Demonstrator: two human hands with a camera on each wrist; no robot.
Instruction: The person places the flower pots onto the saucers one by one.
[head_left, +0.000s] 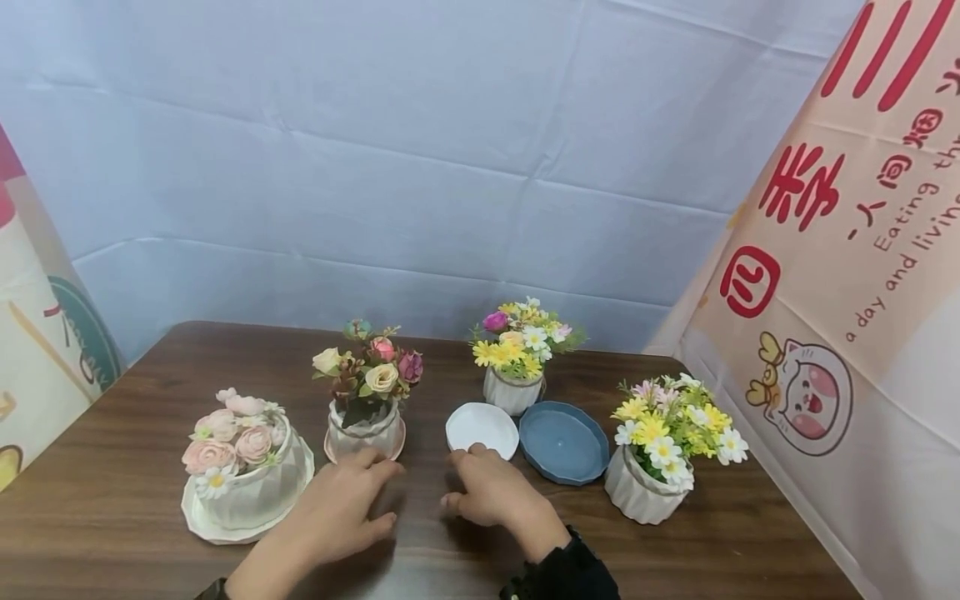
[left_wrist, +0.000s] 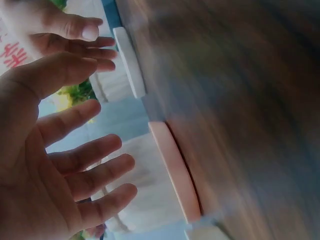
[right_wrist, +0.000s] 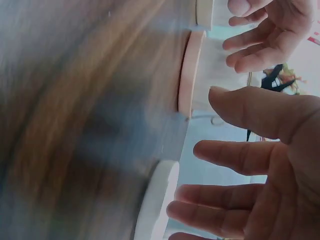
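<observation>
My left hand (head_left: 341, 504) is held over the table, its fingers spread and nothing in its grasp. Just beyond its fingertips stands a white ribbed flowerpot (head_left: 365, 432) of pink, cream and purple roses, on a pink saucer (left_wrist: 175, 172). To the right, my right hand (head_left: 498, 492) also has loosely extended fingers, with nothing held. Its fingertips overlap the near rim of a bare white saucer (head_left: 480, 425) in the head view. A blue saucer (head_left: 564, 442) lies right beside the white one. Both wrist views show the two palms facing inward.
At far left a pot of pale pink flowers (head_left: 255, 492) sits on a cream saucer (head_left: 198, 521). Behind the white saucer stands a pot of yellow flowers (head_left: 513, 392); another daisy pot (head_left: 645, 492) stands at right, directly on the brown table (head_left: 735, 533). Pale cloth (head_left: 337, 167) hangs behind.
</observation>
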